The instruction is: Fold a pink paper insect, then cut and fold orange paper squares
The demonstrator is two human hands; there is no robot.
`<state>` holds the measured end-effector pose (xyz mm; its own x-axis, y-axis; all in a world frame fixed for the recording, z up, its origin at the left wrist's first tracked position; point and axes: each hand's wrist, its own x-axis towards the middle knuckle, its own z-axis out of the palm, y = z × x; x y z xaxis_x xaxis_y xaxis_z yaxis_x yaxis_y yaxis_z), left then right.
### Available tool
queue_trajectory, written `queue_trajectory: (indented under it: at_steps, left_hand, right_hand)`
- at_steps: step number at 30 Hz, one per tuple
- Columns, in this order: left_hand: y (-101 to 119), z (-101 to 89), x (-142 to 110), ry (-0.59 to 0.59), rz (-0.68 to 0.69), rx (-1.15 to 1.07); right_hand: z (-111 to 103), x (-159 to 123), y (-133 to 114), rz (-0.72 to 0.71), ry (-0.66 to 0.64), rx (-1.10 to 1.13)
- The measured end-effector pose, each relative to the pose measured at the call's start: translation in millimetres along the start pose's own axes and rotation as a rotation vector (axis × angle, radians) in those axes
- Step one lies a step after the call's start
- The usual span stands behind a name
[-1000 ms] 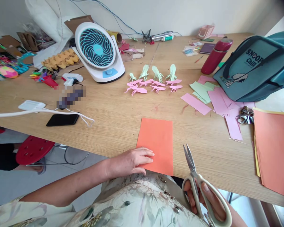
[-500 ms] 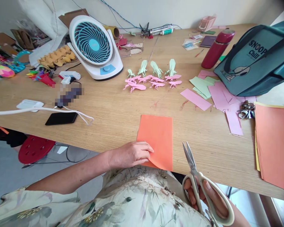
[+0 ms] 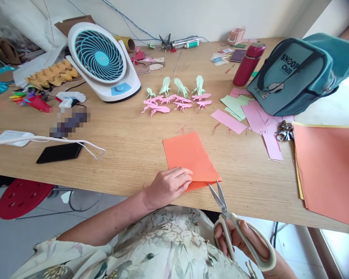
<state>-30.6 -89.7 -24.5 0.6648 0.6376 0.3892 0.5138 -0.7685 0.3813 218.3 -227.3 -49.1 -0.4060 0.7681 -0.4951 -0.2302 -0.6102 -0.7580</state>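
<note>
Left hand [image 3: 168,186] half curled, has hold of near left part of orange paper [image 3: 189,155]; its thumb is hidden. Orange paper lies at front edge of wooden table [image 3: 128,155], directly before person; near side shows doubled layers. Right hand [image 3: 252,241] is wrapped on handles of scissors [image 3: 224,210], thumb through one loop, fingers through other. Blades stand a little apart, tips at near right corner of paper. Beyond paper: pink folded figures [image 3: 160,109], behind them green folded figures [image 3: 165,86].
</note>
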Motion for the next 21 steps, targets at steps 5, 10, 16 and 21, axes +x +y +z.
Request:
queue_trajectory:
  at_steps: [5, 10, 16, 21]
  left_hand:
    - [-2.8, 1.7, -11.4, -0.018, 0.054, 0.003]
    - [-7.0, 4.7, -18.5, -0.018, 0.135, -0.005]
    - [-11.7, 3.9, -28.2, -0.078, 0.277, 0.019]
    - [-4.7, -2.8, -22.4, -0.182, 0.187, -0.056]
  right_hand:
    - [-8.0, 4.8, 12.4, 0.018, -0.107, 0.132]
    - [-14.2, 1.8, 24.4, 0.019, -0.116, 0.211]
    - [-18.0, -1.9, 34.9, 0.022, -0.116, 0.252]
    - [-11.7, -5.9, 38.2, 0.022, -0.072, 0.28]
